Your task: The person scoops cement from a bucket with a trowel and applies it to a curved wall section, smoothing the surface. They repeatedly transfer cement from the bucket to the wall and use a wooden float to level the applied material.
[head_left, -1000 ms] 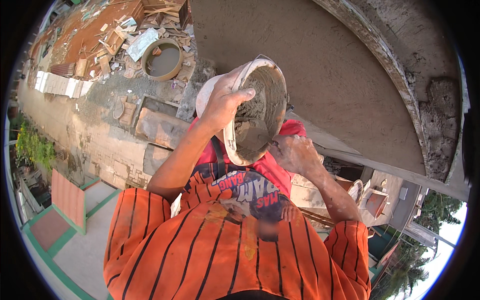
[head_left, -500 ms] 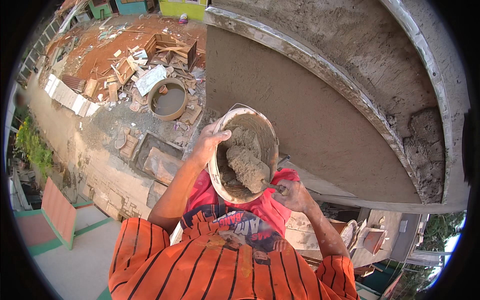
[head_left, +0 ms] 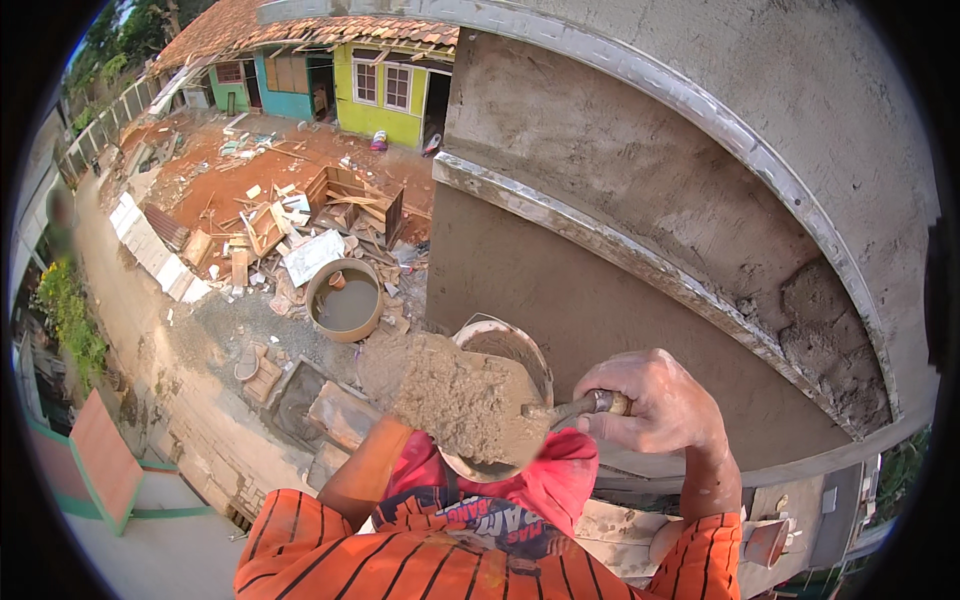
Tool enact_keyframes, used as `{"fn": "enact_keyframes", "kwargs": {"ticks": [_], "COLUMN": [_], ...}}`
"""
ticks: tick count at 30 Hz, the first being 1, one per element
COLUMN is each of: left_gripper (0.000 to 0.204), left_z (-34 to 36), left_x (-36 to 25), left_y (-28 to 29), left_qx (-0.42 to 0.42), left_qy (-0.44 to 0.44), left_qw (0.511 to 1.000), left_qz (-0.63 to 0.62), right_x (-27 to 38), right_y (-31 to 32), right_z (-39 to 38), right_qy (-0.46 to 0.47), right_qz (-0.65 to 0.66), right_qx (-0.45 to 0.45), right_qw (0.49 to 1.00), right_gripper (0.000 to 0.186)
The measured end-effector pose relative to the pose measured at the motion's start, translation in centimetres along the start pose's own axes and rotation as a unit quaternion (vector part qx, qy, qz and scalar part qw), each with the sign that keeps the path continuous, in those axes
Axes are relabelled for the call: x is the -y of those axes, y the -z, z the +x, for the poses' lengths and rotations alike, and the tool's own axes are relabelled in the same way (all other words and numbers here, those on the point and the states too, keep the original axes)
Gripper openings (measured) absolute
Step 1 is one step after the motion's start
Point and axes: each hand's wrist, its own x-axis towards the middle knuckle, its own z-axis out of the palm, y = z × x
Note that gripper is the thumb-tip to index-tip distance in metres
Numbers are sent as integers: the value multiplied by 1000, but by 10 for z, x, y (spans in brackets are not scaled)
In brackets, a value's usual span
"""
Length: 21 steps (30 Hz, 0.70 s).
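My right hand grips the handle of a trowel, whose blade carries a big heap of wet grey mortar. The trowel is raised over a white bucket smeared with mortar inside, held low against my body. My left forearm reaches toward the bucket, but the hand itself is hidden behind the trowel load.
A plastered wall with a pale ledge and a rough mortar patch rises at the right. Below left lie a round tub, wood debris, a paved path and low coloured houses.
My right hand has lifted the loaded trowel from inside the bucket, up and rightward. The bucket and left forearm sit lower in view. My view has tilted up, bringing houses into sight.
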Motion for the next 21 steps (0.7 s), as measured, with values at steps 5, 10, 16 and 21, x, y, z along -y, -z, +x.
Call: {"fn": "enact_keyframes", "kwargs": {"ticks": [5, 10, 16, 21], "left_gripper": [58, 58, 61, 63], "left_z": [13, 9, 9, 8], "left_x": [1, -6, -12, -11], "left_y": [-26, -27, -25, -15], "left_qx": [32, 20, 14, 5], "left_qy": [-2, -6, -19, 6], "left_qw": [999, 999, 997, 998], "left_qz": [-36, -46, -73, -57], "right_x": [34, -2, -52, -53], "right_y": [26, 58, 102, 51], "right_z": [37, 87, 32, -68], "right_qy": [178, 45, -63, -229], "right_qz": [130, 339, 235, 188], "right_qx": [64, 144, -195, -326], "right_qw": [973, 929, 950, 898], "right_gripper": [27, 35, 31, 28]}}
